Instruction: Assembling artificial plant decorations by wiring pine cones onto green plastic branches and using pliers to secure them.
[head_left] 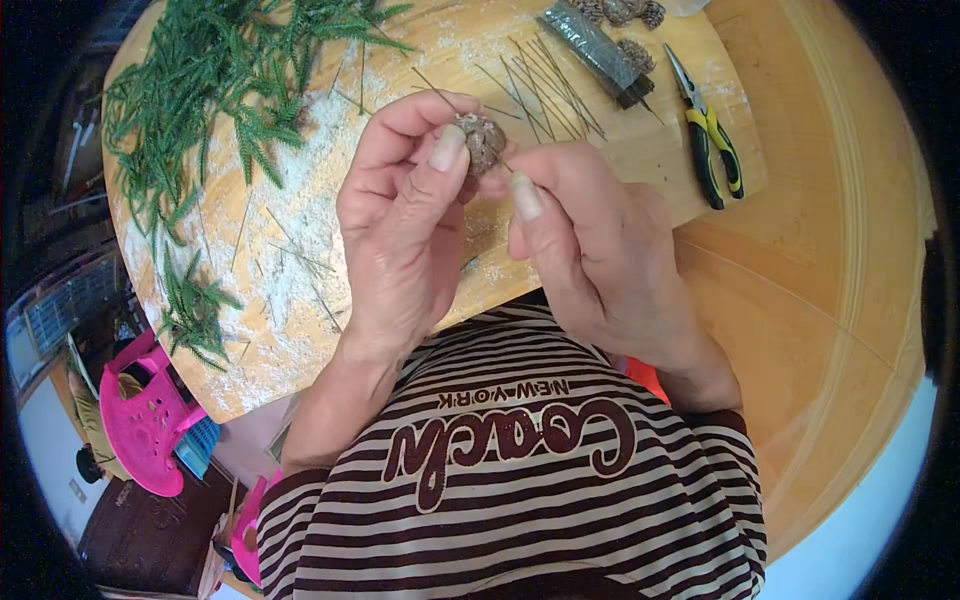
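Note:
Between the thumb and fingers of my left hand [405,200] sits a small brown pine cone [483,143], held above the table's near edge. A thin dark wire [435,90] sticks out past it on the upper left. My right hand [600,235] is close on the right, its thumb and forefinger pinched on the wire's other end beside the cone. The two hands nearly touch. Part of the wire is hidden by the cone and fingers.
Several loose wires [550,90] lie beyond my hands, near a plastic-wrapped wire bundle [600,50]. Pliers with yellow-black handles [712,150] rest at the right. More pine cones [635,57] are at the back. Green artificial sprigs [215,90] and white flakes [300,215] cover the wooden table's left.

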